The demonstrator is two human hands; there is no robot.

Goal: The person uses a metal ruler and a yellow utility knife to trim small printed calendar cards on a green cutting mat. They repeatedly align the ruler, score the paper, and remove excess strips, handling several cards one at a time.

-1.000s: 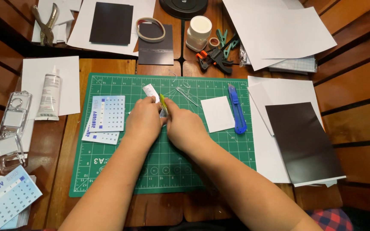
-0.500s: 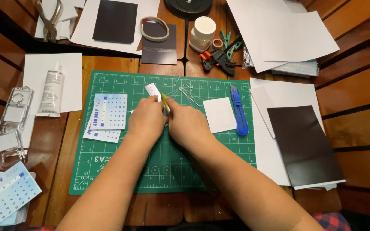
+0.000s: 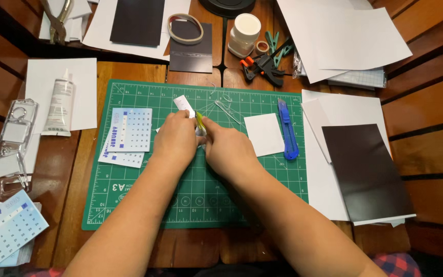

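Left hand (image 3: pixel 176 139) and right hand (image 3: pixel 227 150) close together at frame centre over the green mat (image 3: pixel 129 205), fingers curled, jointly pinching a small white strip (image 3: pixel 184 104) with a yellow-green tool (image 3: pixel 200 122) between them. Left of the hands, calendar cards (image 3: pixel 127 134) on the mat; right, a white card (image 3: pixel 264 134) and blue knife (image 3: pixel 286 129). Upper centre on the desk (image 3: pixel 201 251), a white jar (image 3: pixel 244 34), lid on, contents hidden. Far left, clear plastic cases (image 3: pixel 10 149) holding white inserts.
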